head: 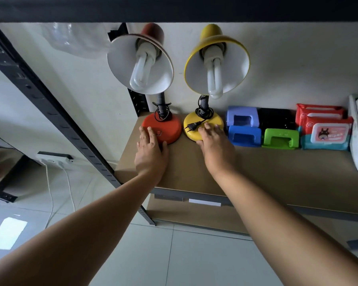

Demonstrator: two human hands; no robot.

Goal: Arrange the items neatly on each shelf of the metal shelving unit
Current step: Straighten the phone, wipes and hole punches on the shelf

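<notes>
Left hand lies flat, fingers straight, on the near rim of the red lamp base; no curl round it. Right hand likewise flat and relaxed on the yellow lamp base, fingertips just beside the loose plug lying on it. Both lamps upright at far left of the shelf, bases nearly touching, cords wound round the necks.

Progress, judged: this shelf looks close to done. To the right of the lamps, hole punches sit in two rows, then wipes packs stacked, then a white item at the right edge, partly out of view. Lamps seem to be getting a last squaring-up. Lower shelf mostly hidden; cannot tell its state.

Room: wide bare strip of board along the near edge. Red base sits near the left edge and black upright post; little slack that way.
</notes>
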